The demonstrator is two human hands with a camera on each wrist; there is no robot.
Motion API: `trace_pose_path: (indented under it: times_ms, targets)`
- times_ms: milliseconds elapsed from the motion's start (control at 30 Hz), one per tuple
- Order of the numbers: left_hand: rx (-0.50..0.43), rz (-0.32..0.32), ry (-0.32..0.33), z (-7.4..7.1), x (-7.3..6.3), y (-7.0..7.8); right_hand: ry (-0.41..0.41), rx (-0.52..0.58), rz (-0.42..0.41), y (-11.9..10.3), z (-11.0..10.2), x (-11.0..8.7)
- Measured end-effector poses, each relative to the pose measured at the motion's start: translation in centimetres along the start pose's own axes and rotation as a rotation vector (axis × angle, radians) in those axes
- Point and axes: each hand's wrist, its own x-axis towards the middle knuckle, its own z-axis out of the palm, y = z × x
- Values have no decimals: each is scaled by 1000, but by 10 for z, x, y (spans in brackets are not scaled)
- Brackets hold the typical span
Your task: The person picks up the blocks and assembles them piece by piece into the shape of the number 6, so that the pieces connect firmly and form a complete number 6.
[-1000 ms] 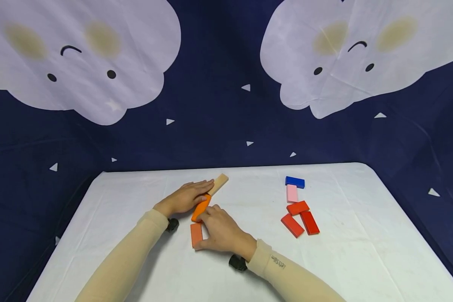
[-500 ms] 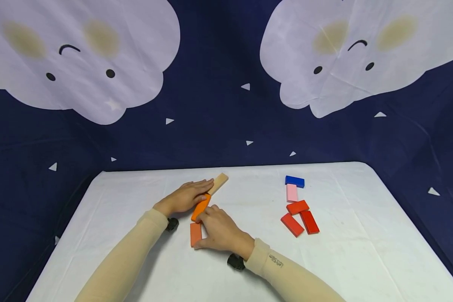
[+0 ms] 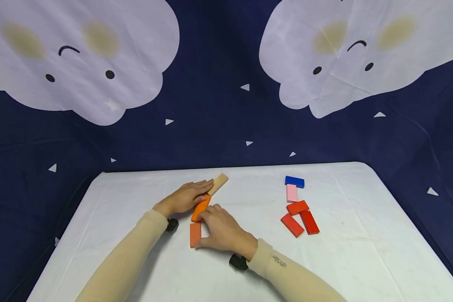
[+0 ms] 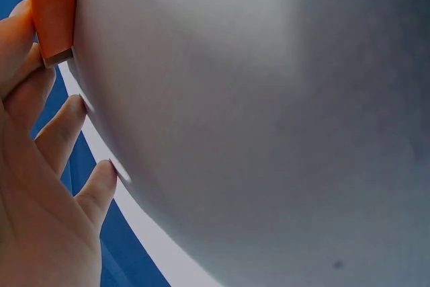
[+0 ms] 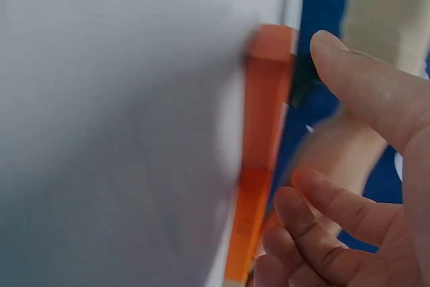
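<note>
On the table (image 3: 362, 209), slightly left of centre, three blocks run end to end from back to front: the far block (image 3: 219, 183), the middle block (image 3: 201, 208) and the near block (image 3: 195, 235). The left hand (image 3: 184, 198) is left of the row, the right hand (image 3: 222, 230) right. Well apart to the right, a back block (image 3: 295, 182) has a second block (image 3: 292, 193) before it, then a trio of blocks (image 3: 298, 208) in front. A cloth (image 3: 219, 121) hangs behind the table.
</note>
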Motion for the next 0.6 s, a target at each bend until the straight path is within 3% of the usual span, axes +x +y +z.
trace_pose_path:
  times_ms: [267,600]
  targets:
    - [11,-13,2,0,0,0,86,172,36,14,-27,-19]
    - [19,-29,-10,-1,0,1,170,238,103,43,-53,-49]
